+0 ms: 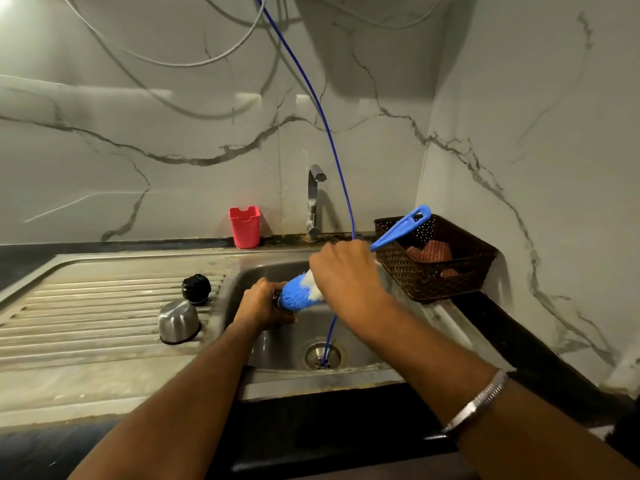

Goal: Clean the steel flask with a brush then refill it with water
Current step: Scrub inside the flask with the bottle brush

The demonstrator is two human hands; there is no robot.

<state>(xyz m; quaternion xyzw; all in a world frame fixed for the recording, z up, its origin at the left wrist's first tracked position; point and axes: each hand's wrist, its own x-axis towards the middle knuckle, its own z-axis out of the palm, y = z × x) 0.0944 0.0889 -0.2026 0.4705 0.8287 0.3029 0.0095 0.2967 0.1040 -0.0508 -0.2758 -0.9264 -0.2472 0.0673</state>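
Bracelet (478, 403) wrist nearest. Right hand (346, 271) grips brush (301, 296), bristles at flask (277, 301) mouth; left hand (263, 303) holds flask tilted over sink (277, 351) so drips drain.

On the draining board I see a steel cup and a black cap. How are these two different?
The steel cup is shiny bare metal, while the black cap is dark and looks like plastic. The steel cup is the larger and lies nearer the camera; the black cap is smaller and sits behind it, closer to the sink. Both rest on the ribbed draining board, and no hand touches them.
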